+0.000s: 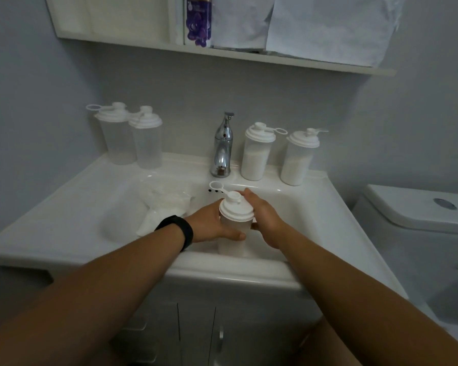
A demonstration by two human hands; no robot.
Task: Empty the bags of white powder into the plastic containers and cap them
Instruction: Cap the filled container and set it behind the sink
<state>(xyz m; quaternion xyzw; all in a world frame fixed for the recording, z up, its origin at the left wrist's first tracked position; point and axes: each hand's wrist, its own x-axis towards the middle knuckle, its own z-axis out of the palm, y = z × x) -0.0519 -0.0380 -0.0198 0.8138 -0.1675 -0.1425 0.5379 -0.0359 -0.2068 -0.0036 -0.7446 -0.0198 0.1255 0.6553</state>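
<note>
Where the left hand (212, 224) wraps the capped container (234, 225), its lower body is half hidden, so the fill level cannot be told. It stands in the white sink (288, 207), beside blurry bags of powder (167, 207). Behind the chrome tap (222, 146) two filled containers (257, 154) stand right, two empty containers (131, 138) left. The right hand (266, 217) curls round the lid (236, 208).
</note>
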